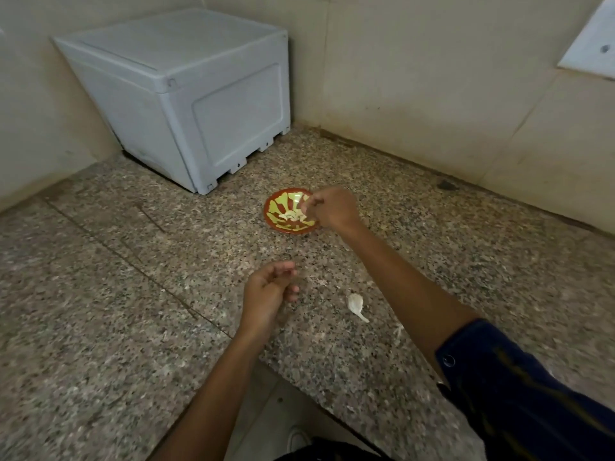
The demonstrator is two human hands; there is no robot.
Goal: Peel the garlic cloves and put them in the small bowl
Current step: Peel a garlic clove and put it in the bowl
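A small red bowl [270, 211] with a yellow-green pattern stands on the granite counter, with pale peeled garlic cloves [289, 215] inside. My right hand [332, 207] hovers over the bowl's right side, its fingertips bunched and pointing down into it. Whether a clove sits between those fingertips is hidden. My left hand [266, 294] hangs nearer to me above the counter, fingers loosely curled around nothing. One unpeeled garlic clove [355, 302] lies on the counter to the right of my left hand.
A grey plastic box [186, 94] stands in the back left corner against tiled walls. Shreds of garlic skin [398, 330] lie by my right forearm. The counter [100, 294] has a notch in its front edge [293, 387] between my arms.
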